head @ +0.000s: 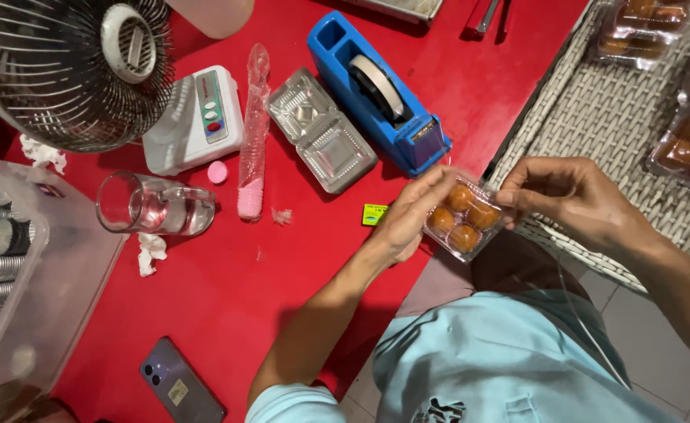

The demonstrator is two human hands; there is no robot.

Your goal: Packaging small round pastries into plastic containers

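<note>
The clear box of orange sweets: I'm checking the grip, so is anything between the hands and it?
Nothing visible: both the left hand and right hand already touch the clear box of orange sweets.

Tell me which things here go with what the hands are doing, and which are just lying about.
In use: left hand, right hand, clear box of orange pastries, blue tape dispenser, empty clear box.
Lying about: fan, glass, phone, white scale.
</note>
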